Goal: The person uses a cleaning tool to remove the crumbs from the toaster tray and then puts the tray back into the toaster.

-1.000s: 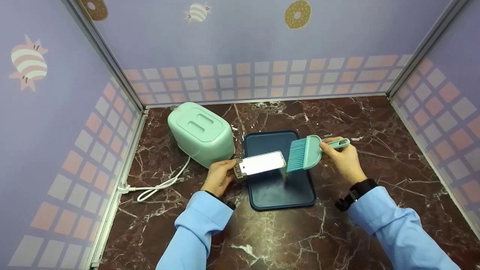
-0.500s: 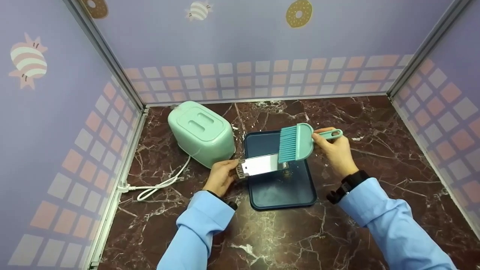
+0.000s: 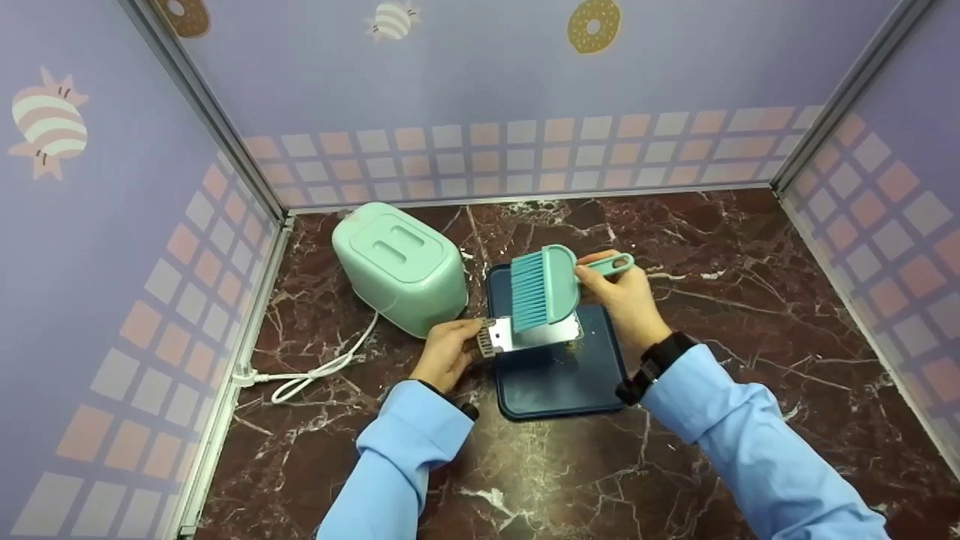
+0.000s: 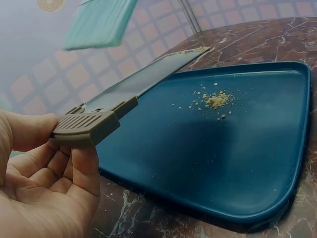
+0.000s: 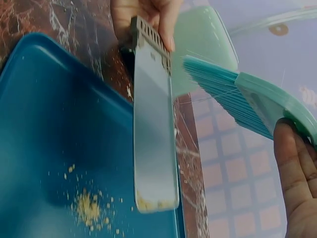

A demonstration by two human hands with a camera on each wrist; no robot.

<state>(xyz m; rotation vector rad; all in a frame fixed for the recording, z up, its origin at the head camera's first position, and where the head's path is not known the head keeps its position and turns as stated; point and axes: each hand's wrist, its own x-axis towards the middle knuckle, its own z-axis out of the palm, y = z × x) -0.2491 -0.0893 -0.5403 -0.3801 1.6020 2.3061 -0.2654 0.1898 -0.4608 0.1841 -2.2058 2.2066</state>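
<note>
Pinching a metal plate in the left grip, a brush in the right grip.
Seen from above, the brush partly hides the plate.

The left wrist view crops the brush.

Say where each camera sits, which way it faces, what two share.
Head: on the head, forward and down at toaster; sleeves, left fingers, right fingers show.
Left wrist: on that wrist, toward crumb tray; left fingers show.
Right wrist: on that wrist, toward brush; left and right fingers show.
Wrist views share crumbs on the blue tray.
</note>
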